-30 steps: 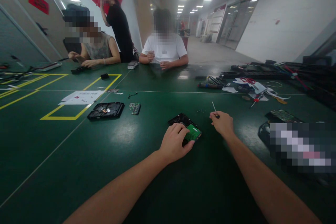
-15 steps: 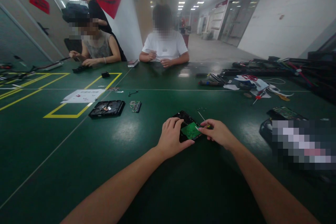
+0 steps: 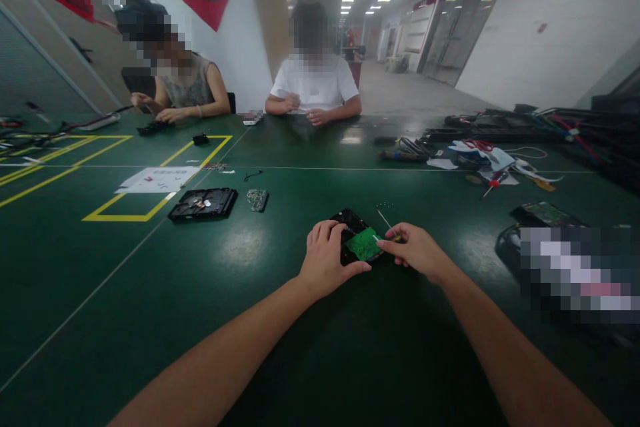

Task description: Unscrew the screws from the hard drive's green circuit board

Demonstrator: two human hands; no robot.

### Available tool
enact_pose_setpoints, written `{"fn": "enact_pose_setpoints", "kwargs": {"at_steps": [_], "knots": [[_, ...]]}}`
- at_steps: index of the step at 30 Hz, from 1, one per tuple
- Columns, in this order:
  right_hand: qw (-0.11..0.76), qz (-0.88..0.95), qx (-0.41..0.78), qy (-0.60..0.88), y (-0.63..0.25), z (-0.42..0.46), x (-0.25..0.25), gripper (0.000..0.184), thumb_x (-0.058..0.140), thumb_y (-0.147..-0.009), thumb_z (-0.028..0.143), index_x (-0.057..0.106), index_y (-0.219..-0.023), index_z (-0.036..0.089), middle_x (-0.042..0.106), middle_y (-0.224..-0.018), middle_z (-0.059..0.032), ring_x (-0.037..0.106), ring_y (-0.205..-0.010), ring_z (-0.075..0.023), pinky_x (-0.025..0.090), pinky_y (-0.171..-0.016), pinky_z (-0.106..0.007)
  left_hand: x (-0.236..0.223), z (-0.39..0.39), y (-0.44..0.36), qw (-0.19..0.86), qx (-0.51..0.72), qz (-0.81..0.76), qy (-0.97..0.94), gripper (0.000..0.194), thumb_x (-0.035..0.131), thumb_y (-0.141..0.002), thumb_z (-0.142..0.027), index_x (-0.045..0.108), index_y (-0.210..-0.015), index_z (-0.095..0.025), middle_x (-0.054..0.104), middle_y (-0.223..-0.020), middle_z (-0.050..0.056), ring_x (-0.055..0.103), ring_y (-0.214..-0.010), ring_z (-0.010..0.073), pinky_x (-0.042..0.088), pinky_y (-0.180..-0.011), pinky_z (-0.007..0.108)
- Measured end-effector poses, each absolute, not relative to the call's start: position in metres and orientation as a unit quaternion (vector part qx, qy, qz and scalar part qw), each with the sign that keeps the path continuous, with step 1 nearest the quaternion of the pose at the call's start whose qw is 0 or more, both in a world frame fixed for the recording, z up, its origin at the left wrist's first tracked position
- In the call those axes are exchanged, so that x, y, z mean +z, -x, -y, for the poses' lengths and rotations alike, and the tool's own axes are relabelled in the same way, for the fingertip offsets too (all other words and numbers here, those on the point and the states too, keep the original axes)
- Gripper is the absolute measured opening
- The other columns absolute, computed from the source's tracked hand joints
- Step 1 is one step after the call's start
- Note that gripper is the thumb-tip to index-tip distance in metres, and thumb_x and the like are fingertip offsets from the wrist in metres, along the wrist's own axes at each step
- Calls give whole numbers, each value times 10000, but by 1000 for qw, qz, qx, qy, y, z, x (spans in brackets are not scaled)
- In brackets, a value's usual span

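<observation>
A black hard drive [image 3: 353, 219] lies on the green tabletop in front of me, with a green circuit board [image 3: 364, 244] on its upper face. My left hand [image 3: 325, 257] is wrapped round the drive's left side, thumb along the near edge. In my right hand [image 3: 413, 250] is a screwdriver [image 3: 384, 218], its thin shaft pointing away to the upper left and its handle mostly hidden by the fingers. The right thumb and index fingertip are at the board's right edge; whether they pinch it I cannot tell. Several tiny screws [image 3: 385, 205] lie beyond the screwdriver tip.
To the left are another hard drive [image 3: 204, 204], a loose circuit board [image 3: 257, 199] and a paper sheet [image 3: 157, 180]. Cables and tools [image 3: 407, 149] and a red-handled screwdriver [image 3: 494, 184] lie at the right. Two people sit across the table [image 3: 280, 320].
My hands stay at the drive, with only a slight shift of the right fingers at the board's edge. The person standing at the back left has moved left.
</observation>
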State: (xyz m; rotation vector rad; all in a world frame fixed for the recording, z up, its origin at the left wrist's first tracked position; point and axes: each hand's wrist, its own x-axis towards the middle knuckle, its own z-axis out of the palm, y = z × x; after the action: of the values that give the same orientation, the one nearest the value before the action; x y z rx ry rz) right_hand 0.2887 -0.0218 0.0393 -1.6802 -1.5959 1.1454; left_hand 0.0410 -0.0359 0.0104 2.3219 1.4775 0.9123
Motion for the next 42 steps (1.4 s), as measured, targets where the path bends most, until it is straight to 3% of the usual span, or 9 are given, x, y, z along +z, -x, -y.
{"fn": "enact_pose_setpoints", "kwargs": {"at_steps": [16,31,36,42], "knots": [[272,619,391,624,-291,18,32,339,724,-877,526,704,-966,200,701,-732,-28,623,-560,-144,462,-481,-257,10,37,-41,122,307,-500,-801,866,793,-774,-679,483,-1442,-224,518,-1422,159,438,-1365,398,371,-1129,595],[251,616,390,637,-293,16,30,306,660,-918,496,690,-970,196,650,-613,-1,593,-535,-142,436,-493,-242,14,39,-42,90,294,-491,-815,739,767,-821,-595,518,-1407,-220,542,-1399,137,447,-1355,372,385,-1123,571],[258,603,398,641,-293,16,30,302,645,-928,498,685,-962,201,641,-592,5,579,-527,-140,429,-489,-238,18,43,-43,70,269,-424,-862,662,735,-865,-485,526,-1447,-248,536,-1487,107,388,-1443,358,320,-1186,564],[273,589,407,643,-294,14,27,275,653,-926,466,682,-938,193,632,-580,8,559,-503,-129,412,-475,-232,21,50,-45,40,208,-371,-904,612,622,-946,-528,527,-1479,-242,511,-1558,89,320,-1511,367,170,-1252,620]]}}
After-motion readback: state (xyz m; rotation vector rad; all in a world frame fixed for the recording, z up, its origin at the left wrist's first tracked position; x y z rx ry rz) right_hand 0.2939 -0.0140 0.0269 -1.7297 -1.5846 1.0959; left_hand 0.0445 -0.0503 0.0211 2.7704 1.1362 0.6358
